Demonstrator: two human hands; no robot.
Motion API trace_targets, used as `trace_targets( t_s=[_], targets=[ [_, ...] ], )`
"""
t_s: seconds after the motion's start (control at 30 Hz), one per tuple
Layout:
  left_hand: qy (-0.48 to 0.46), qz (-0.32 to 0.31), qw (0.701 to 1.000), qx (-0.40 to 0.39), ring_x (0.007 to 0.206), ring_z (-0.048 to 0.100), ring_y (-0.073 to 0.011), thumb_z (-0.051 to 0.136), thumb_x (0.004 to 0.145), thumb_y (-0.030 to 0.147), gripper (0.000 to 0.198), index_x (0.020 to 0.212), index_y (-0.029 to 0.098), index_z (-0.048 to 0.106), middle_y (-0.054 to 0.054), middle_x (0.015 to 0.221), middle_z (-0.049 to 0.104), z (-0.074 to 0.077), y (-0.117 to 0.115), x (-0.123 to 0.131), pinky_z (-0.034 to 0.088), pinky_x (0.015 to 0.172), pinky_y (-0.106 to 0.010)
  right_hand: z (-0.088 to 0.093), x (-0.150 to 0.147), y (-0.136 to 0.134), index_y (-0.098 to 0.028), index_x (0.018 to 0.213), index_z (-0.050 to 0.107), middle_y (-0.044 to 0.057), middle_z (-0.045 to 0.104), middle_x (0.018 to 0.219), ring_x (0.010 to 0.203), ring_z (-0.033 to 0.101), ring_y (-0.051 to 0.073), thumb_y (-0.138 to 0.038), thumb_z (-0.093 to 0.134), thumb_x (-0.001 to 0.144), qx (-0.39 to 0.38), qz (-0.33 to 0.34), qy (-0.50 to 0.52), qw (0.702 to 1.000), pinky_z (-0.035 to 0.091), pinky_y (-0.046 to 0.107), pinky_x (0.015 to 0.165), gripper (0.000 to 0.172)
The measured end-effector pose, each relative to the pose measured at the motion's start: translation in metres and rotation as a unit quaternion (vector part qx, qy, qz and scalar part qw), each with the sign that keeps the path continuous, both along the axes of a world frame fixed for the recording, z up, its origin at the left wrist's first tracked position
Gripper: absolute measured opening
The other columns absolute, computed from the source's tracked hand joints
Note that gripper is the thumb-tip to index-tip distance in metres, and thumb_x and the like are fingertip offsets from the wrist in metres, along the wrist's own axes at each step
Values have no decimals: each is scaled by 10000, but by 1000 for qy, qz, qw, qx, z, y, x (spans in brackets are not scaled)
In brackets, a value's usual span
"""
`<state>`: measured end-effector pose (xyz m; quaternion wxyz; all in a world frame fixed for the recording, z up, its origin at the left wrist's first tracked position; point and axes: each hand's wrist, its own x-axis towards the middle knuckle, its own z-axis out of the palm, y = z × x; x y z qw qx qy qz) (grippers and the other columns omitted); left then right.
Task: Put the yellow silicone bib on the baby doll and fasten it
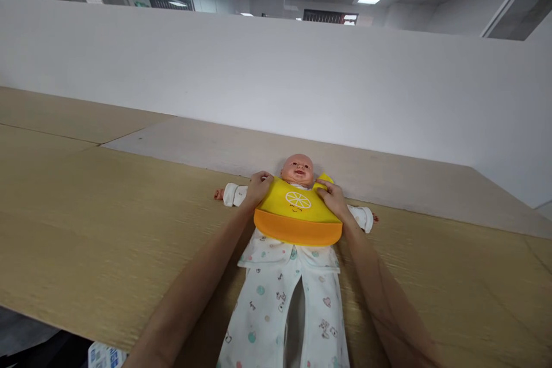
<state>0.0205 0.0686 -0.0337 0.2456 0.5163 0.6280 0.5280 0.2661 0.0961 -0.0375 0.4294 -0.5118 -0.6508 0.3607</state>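
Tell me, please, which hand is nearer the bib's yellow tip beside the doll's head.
Right: the right hand sits just below the tip; the left hand is at the opposite upper corner of the bib.

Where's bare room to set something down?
On the tabletop, left of the left forearm and right of the right forearm, past the sleeves of the doll. Crowded: around the bib, which the left hand and right hand hold.

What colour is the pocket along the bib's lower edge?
Orange: the pocket shows best in the head view.
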Motion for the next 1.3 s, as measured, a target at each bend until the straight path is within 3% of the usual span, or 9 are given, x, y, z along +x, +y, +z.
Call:
trace_targets(
  t_s=[0.13,0.27,0.47,0.63,0.77,0.9,1.13,1.3],
  targets=[
    [-9,4,998,-67,623,560,-171,631,646,386,307,867,173,625,-44,720,625,5,-3,1,382,560,-252,-6,-2,-2,-159,1044,649,53,636,1094,955,567,178,-325,527,699,12,13,24,1000,407,325,895,402],
    [-44,-9,992,-116,566,542,-134,623,608,238,401,1002,180,584,-30,767,624,9,-5,2,383,537,-232,-10,-1,-1,-154,1062,638,60,647,1031,834,566,161,-340,567,661,-10,-2,39,999,436,308,797,447],
    [-22,16,1000,-4,519,489,-115,513,626,203,218,801,154,634,10,586,577,10,-5,0,323,477,-209,0,-3,-4,-159,1100,620,33,647,910,685,520,121,-297,547,621,-51,-24,105,993,421,252,646,504],
    [-13,17,999,27,547,510,-123,505,628,229,188,739,150,635,5,586,589,5,-3,-5,343,504,-215,6,-5,-5,-156,1141,597,40,628,1004,729,521,116,-290,541,604,-59,-21,153,986,409,234,647,556],
    [29,-11,999,22,623,553,-147,507,645,267,166,610,150,619,-17,628,624,2,-3,-7,383,590,-239,5,-6,-5,-145,1157,589,47,626,1021,744,529,118,-294,554,601,-76,-12,126,989,410,235,665,576],
    [66,-7,998,2,656,564,-161,493,665,282,197,620,151,632,-21,644,632,2,-3,-7,377,598,-249,8,-6,-7,-159,1147,594,42,616,1061,788,541,122,-287,557,600,-85,-10,132,987,413,220,663,562],
    [116,-39,990,-68,638,528,-152,454,706,289,227,694,153,635,-21,670,620,-5,0,-3,337,533,-242,17,-11,0,-173,1048,602,28,627,838,609,510,103,-351,546,635,-120,-38,167,978,362,199,504,453],
    [128,-40,984,-117,649,562,-177,456,736,350,287,748,153,664,-47,709,650,-3,-2,0,351,543,-256,18,-14,28,-139,906,621,27,606,702,580,491,110,-429,475,721,-72,-71,60,993,357,210,511,374]
  ],
)
